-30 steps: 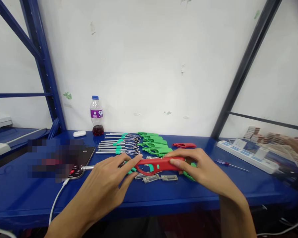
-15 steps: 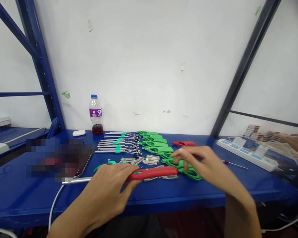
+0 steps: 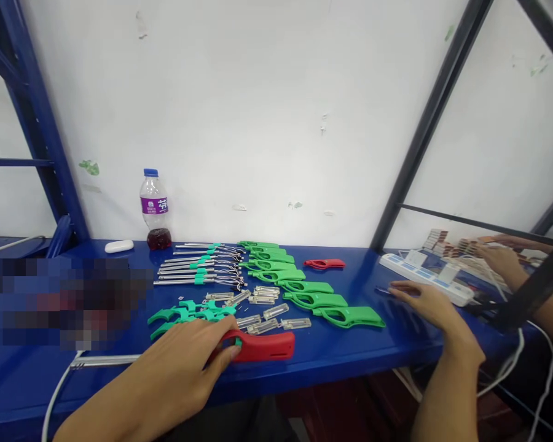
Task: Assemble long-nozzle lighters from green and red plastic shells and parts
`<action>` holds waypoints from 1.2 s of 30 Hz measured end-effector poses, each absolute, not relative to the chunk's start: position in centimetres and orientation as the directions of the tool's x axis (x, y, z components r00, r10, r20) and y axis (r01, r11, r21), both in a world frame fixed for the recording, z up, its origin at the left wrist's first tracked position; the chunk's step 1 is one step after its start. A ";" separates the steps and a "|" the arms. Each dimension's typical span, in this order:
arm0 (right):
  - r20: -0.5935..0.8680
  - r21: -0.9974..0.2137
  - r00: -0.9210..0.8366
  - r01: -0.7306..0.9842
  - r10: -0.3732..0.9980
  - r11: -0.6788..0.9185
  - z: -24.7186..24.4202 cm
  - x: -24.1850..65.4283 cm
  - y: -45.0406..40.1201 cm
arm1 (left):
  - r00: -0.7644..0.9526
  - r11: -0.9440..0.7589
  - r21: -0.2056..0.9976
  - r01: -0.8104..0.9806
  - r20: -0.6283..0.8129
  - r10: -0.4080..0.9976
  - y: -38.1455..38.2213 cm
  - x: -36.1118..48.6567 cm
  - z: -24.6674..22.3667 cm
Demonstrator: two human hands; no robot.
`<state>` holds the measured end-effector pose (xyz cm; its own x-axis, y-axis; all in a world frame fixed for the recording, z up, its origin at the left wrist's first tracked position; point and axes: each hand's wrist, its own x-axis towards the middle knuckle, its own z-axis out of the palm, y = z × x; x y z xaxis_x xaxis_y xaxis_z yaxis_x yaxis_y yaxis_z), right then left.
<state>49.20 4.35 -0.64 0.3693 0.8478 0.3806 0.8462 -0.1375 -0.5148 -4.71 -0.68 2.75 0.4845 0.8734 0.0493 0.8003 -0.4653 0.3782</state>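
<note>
My left hand (image 3: 191, 362) is wrapped round a long-nozzle lighter with a red handle (image 3: 268, 346). Its metal tube (image 3: 108, 361) sticks out to the left past my wrist, and a green trigger shows at my fingertips. Over at the right, the fingers of my right hand (image 3: 426, 302) close on a screwdriver (image 3: 382, 290), of which just the dark blue end shows; the rest is hidden under the hand. Behind my left hand lie teal trigger pieces (image 3: 188, 312) and clear fuel tanks (image 3: 263, 326). Several green lighter shells (image 3: 350, 317) run in a slanting row between my hands.
Metal lighter tubes with wires (image 3: 187, 270) lie at the back, near a drink bottle (image 3: 155, 212) and a white case (image 3: 118, 246). Another red shell (image 3: 324, 264) lies behind. A power strip (image 3: 426, 279) borders the right side. Another person's hand (image 3: 500, 261) is beyond the rack post.
My right hand has moved right, from above the green shells to the screwdriver. My left hand has come lower with the red lighter. The view has turned to the right.
</note>
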 end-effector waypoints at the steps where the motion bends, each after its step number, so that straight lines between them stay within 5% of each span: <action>1: 0.365 -0.524 0.360 0.842 0.859 -0.130 -1.5 49.6 4.8 | 0.473 -0.444 0.393 0.805 0.026 0.881 -0.7 -4.9 2.6; 9: 0.382 -0.537 0.369 0.835 0.847 -0.122 -3.5 49.8 6.8 | 0.496 -0.448 0.422 0.788 -0.004 0.868 -0.9 -5.6 2.5; 18: 0.628 -0.561 0.478 0.825 0.614 -0.070 1.4 45.8 3.9 | 0.481 -0.488 0.355 0.797 0.115 0.869 -0.7 -5.4 0.8; 23: 0.804 -0.571 0.478 0.787 0.354 0.233 5.0 39.0 3.9 | 0.473 -0.474 0.376 0.796 0.102 0.875 -0.2 -5.0 -0.7; 25: 0.815 -0.574 0.457 0.727 0.357 0.377 6.1 35.4 3.7 | 0.473 -0.470 0.369 0.802 0.090 0.877 -0.1 -4.7 -0.5; 30: 0.823 -0.456 0.090 0.694 0.561 0.557 7.1 27.2 3.4 | 0.482 -0.466 0.316 0.827 0.028 0.876 -0.3 -3.6 1.6; 36: 0.568 -0.398 -0.357 0.669 0.742 0.627 5.2 20.7 3.7 | 0.455 -0.435 0.257 0.863 -0.022 0.890 -0.4 -3.1 2.2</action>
<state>20.66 3.74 5.18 -0.3566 0.7415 0.5683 0.6692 0.6272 -0.3984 -3.12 -0.40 2.25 0.4548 0.8903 -0.0222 0.8633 -0.4346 0.2566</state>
